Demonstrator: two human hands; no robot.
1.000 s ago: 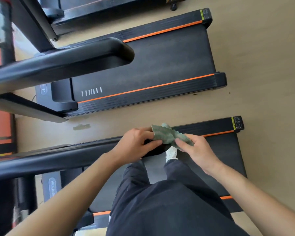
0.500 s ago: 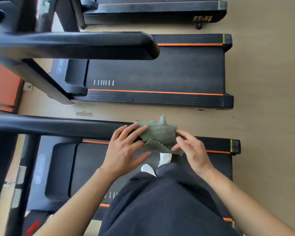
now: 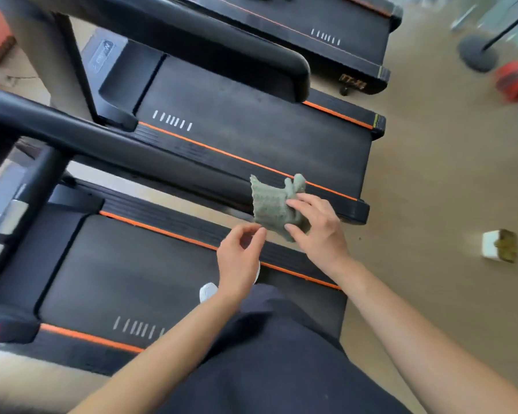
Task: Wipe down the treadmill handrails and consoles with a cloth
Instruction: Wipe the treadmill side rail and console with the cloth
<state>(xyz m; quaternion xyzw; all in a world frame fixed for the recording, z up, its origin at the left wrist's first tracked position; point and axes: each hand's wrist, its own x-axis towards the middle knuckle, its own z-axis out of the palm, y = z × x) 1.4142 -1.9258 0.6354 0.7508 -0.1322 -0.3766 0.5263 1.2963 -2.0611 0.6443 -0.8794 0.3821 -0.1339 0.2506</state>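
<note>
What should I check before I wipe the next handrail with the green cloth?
1. Green cloth in hand: ok, the right hand grips it.
2. Left hand free to help: ok, it hovers by the cloth's lower edge and holds nothing.
3. Cloth spread flat for wiping: not ok, it is bunched up.
4. Cloth touching the near handrail: cannot tell, it sits over the rail's end.
5. Safe footing: ok, a white shoe stands on the treadmill belt.
</note>
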